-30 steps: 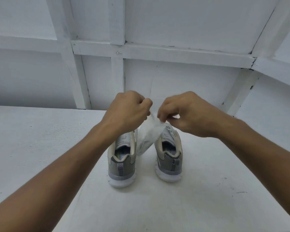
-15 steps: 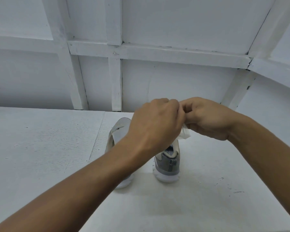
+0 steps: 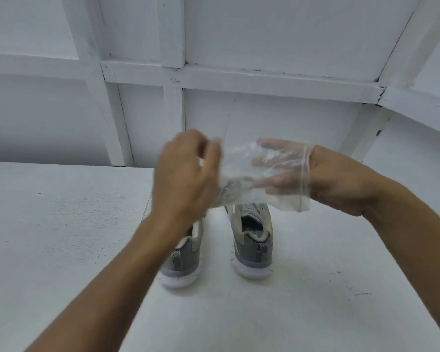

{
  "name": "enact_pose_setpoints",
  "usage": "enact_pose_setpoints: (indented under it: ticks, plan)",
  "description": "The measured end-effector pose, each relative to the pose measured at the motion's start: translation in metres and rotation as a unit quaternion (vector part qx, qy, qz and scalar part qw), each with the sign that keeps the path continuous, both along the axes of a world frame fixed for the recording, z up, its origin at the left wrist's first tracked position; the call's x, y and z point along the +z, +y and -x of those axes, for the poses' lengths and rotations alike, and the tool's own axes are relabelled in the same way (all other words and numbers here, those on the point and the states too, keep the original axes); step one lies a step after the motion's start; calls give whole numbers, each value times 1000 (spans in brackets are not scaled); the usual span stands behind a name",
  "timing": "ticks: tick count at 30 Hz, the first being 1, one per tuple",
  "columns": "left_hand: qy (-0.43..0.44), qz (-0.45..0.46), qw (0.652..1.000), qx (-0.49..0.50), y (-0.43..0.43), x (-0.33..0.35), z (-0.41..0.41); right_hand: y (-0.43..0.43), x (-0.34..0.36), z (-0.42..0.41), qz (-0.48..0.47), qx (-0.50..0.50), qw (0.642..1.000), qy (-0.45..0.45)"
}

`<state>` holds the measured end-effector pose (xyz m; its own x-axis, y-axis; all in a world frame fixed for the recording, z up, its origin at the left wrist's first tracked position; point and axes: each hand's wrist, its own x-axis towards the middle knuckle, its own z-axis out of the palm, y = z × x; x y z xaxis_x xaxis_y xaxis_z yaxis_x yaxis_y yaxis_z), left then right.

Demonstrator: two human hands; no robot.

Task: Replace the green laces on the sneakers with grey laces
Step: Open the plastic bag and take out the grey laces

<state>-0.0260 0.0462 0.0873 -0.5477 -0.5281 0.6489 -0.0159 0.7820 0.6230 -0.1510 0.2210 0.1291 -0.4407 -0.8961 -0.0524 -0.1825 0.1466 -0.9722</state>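
Two grey sneakers (image 3: pixel 252 240), crinkly clear bag (image 3: pixel 241 171)

Open tabletop (image 3: pixel 61 237) flanks sneakers (image 3: pixel 252 245); wall (image 3: pixel 264 115) behind; left hand (image 3: pixel 186 174), right hand (image 3: pixel 341 181), plastic bag (image 3: pixel 252 179) above them.

The left hand (image 3: pixel 186 179) is smeared by motion just left of the clear bag (image 3: pixel 239 163), so I cannot tell whether it pinches the plastic. Inside the bag, the right hand (image 3: pixel 323 181) shows its fingers (image 3: pixel 272 144) only hazily through the film. A greyish tangle (image 3: pixel 228 193) at the bag's left end is too blurred to name. Below the bag, the left forearm (image 3: pixel 127 275) covers most of the left sneaker (image 3: pixel 186 260). The bag itself hides the front of the right sneaker (image 3: pixel 252 247), whose lettering (image 3: pixel 255 234) is too small to read.
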Motion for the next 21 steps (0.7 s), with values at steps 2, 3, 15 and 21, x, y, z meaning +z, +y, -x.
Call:
enact_pose_setpoints:
  ticks: [2,3,15,21]
  plan:
    - [-69,-124,989,38,-28,-12,-1,6,-3,1,45,-4,998,-37]
    - [-121,-213,970,0,-38,-18,0,7,-5,0,62,0,997,-52]
    - [-106,-379,896,-205,-40,-19,3,-2,-37,-10,166,-60,974,-141]
    - [-83,-269,928,-243,-30,-12,0,-6,-41,-15,71,-106,992,-18]
